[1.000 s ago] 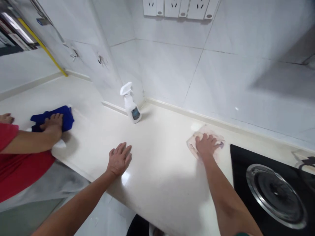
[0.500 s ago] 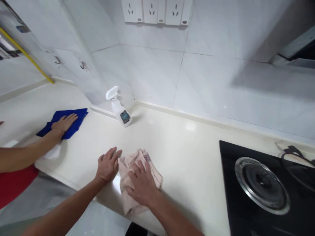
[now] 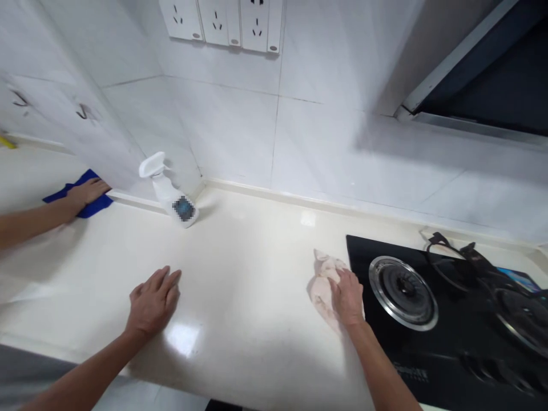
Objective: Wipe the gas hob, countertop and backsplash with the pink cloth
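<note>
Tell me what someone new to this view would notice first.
Probably the black stove, filling the right side of the pale counter. At its left edge, the person's right hand presses on a pale pink cloth, while the left hand lies on the counter. Toward the back left stands a white spray bottle, and beyond it a co-worker's hand rests on a bright blue cloth.

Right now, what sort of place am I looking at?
Most likely a kitchen: a black gas hob set in a pale countertop, with tiled walls behind.
</note>
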`<action>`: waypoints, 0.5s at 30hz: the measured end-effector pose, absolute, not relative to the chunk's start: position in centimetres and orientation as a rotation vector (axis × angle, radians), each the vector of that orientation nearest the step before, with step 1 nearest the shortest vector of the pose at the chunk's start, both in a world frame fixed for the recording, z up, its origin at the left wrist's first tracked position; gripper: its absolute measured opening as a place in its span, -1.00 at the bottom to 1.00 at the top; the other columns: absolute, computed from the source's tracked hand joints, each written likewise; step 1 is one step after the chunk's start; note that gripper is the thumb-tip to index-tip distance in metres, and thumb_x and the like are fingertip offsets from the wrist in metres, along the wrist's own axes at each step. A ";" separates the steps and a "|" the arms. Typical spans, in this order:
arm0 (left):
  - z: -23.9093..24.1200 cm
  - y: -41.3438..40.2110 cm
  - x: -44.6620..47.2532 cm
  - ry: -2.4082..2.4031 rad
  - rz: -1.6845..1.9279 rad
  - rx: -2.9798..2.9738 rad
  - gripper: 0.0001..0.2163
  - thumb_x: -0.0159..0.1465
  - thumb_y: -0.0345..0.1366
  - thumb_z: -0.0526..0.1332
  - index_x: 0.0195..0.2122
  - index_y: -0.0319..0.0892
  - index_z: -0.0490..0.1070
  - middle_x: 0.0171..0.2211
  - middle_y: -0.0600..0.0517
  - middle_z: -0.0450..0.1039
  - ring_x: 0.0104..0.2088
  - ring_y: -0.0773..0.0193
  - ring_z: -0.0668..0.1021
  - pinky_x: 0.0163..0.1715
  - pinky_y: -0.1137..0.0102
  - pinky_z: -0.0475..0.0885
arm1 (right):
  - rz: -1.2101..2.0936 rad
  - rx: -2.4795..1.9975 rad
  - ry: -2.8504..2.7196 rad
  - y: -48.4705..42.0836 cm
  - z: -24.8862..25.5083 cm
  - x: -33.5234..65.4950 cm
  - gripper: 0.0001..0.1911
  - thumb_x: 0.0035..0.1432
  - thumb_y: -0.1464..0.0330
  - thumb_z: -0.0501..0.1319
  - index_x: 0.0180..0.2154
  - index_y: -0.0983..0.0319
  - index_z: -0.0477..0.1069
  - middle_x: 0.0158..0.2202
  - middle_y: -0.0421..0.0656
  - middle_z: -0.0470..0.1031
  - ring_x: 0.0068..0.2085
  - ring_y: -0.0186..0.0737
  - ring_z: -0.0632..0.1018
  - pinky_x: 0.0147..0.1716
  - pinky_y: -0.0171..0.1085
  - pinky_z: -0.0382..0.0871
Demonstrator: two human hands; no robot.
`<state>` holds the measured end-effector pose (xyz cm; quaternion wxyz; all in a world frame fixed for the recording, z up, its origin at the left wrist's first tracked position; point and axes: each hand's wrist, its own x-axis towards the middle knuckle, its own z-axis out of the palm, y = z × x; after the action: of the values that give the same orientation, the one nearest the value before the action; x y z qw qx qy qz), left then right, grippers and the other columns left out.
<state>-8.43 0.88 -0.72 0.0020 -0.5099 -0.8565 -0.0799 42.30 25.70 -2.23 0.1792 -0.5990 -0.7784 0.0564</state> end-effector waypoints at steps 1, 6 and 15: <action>-0.7 0.9 -8.4 -2.688 -0.251 -1.597 -0.50 0.45 -0.19 -0.03 0.32 -0.09 0.46 0.44 -0.24 0.32 0.42 -0.16 0.34 0.33 -0.18 0.25 | 0.112 -1.704 -2.165 26.8 -1.6 43.2 -0.49 0.45 0.16 -0.06 0.15 0.27 0.49 0.23 0.17 0.49 0.26 0.17 0.42 0.17 0.08 0.32; -1.1 0.9 -8.7 -2.673 -0.218 -1.582 -0.48 0.48 -0.14 -0.10 0.34 -0.05 0.42 0.45 -0.22 0.30 0.43 -0.12 0.33 0.33 -0.17 0.26 | -0.095 -1.934 -1.972 33.5 2.1 45.3 -0.40 0.48 0.11 -0.09 0.35 0.24 0.33 0.43 0.15 0.28 0.38 0.23 0.29 0.29 0.20 0.19; -1.6 1.0 -9.3 -2.621 -0.220 -1.611 -0.43 0.48 -0.06 -0.17 0.46 0.07 0.21 0.45 -0.21 0.28 0.46 -0.11 0.30 0.32 -0.18 0.24 | 0.119 -2.239 -2.017 37.9 0.2 44.9 -0.23 0.46 0.01 -0.04 0.44 0.40 0.18 0.52 0.27 0.09 0.49 0.35 0.13 0.43 0.28 -0.01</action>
<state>-9.27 0.98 -1.62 0.0287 -0.5223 -0.8493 -0.0712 44.91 37.90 0.21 0.0631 -0.7410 -0.6674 0.0394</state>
